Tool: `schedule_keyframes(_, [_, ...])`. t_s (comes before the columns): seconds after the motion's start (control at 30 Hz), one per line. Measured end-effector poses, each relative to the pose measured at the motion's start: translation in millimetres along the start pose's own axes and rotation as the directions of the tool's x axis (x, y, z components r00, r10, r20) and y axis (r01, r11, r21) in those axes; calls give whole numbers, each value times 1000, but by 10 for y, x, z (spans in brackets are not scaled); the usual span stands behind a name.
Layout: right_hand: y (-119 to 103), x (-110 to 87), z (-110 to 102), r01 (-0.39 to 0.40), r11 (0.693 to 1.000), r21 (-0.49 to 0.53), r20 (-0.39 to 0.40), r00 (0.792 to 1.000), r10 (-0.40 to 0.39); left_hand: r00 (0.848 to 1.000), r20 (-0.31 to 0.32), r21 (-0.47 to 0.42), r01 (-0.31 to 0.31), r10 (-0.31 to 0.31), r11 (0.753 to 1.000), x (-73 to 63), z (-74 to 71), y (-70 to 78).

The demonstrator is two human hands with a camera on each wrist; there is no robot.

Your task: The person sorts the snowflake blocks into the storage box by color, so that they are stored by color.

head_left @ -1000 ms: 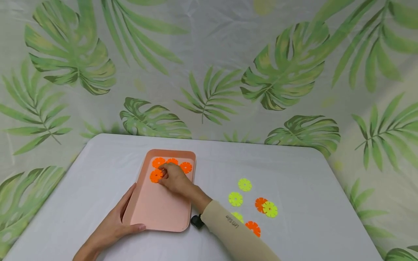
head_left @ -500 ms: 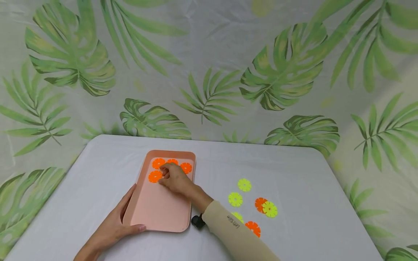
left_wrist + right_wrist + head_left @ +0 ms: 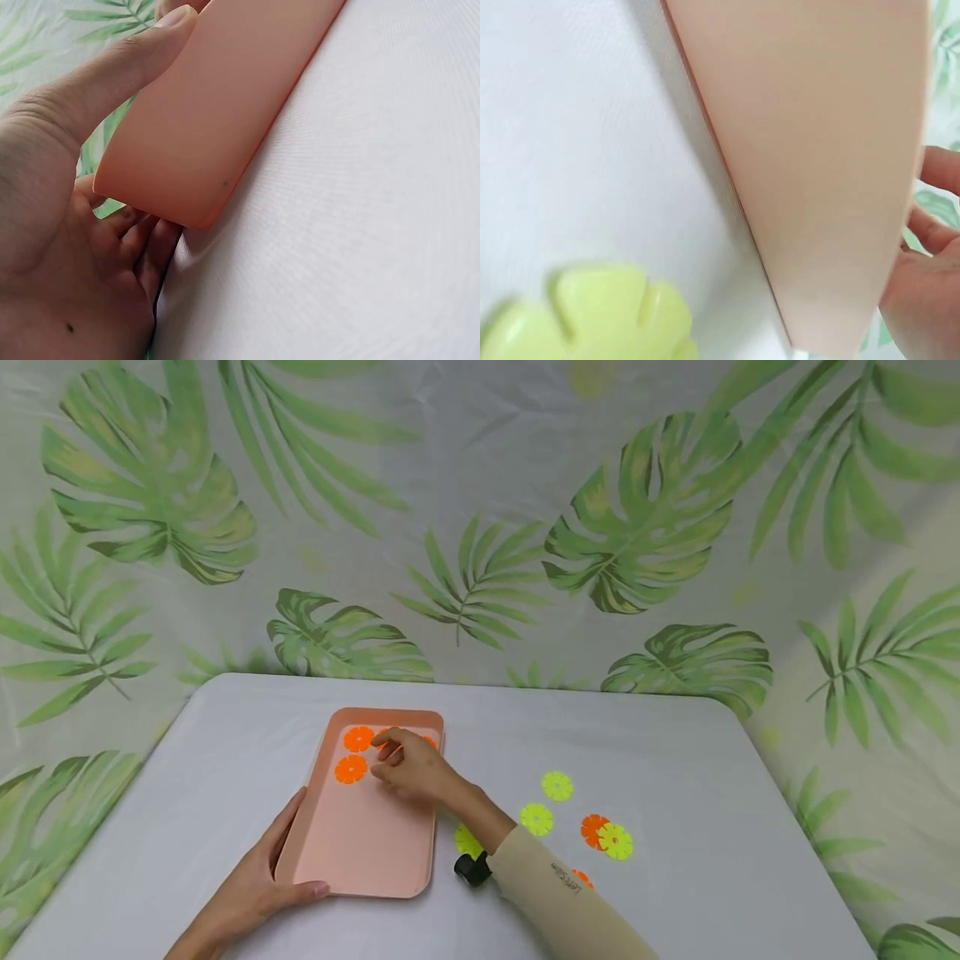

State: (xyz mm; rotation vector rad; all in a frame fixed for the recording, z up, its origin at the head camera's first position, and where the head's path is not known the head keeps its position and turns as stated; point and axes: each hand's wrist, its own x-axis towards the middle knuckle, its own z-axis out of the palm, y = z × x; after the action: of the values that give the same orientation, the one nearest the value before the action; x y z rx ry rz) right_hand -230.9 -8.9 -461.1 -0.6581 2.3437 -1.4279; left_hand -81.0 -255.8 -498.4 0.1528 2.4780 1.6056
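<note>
Four orange discs (image 3: 350,769) show in the pink tray (image 3: 367,827), lying from about 11 round to 2 o'clock of its middle, 12 being the far edge. The two on the left are in full view, apart from each other; the other two are partly covered by the right hand (image 3: 416,767).

Tray lies on the white table (image 3: 690,793). Left hand (image 3: 251,878) grips its 7 o'clock corner: thumb on the near side, fingers along the left wall. The left wrist view agrees, thumb up at the rim.

Right hand is over the tray at about 2 o'clock, fingers loosely bent, thumb and forefinger apart, nothing seen between them. Nearest full disc sits just beside the fingertips, toward 9 o'clock of them.

Outside the tray, toward 3 to 4 o'clock: four yellow discs (image 3: 557,786), one overlapping a loose orange disc (image 3: 592,829) (the only overlapped pair I can make out). Another orange piece (image 3: 582,878) is mostly behind the beige sleeve (image 3: 562,902); one yellow is partly behind the forearm. Black wrist camera (image 3: 472,869) at the right wrist. Leaf-patterned cloth (image 3: 480,585) behind, at 12.
</note>
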Motion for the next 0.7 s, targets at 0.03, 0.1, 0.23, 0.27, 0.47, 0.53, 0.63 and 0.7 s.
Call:
schedule_keyframes(0.03, [1,-22,-27,10,1000,8,-6,1000,-10,1000,0,2,0,0,1000,0,-2,-1])
schedule_keyframes(0.1, [7,-70,-88,29,999,15,-21,999,-29,1000,1,-2,-6,6,1000,3,-5,-4])
schedule_keyframes(0.23, [57,-161,-232,47,999,5,-53,998,-46,1000,-1,-3,-23,23,1000,9,-4,-11])
schedule_keyframes(0.27, [71,-184,-273,48,999,13,-61,997,-47,1000,-3,-3,-26,26,1000,10,-4,-12])
schedule_keyframes(0.47, [154,-342,-522,48,998,29,-103,994,-45,1000,-4,12,-20,20,1000,17,1,-8])
schedule_keyframes(0.53, [168,-405,-590,54,999,5,-114,992,-53,1000,-5,15,-20,20,1000,15,0,-6])
schedule_keyframes(0.63, [187,-503,-677,56,998,-24,-124,991,-59,1000,-2,10,-30,30,1000,9,-7,-4])
schedule_keyframes(0.7, [199,-562,-725,58,998,-34,-124,990,-62,999,-3,6,-41,41,999,5,-14,-6])
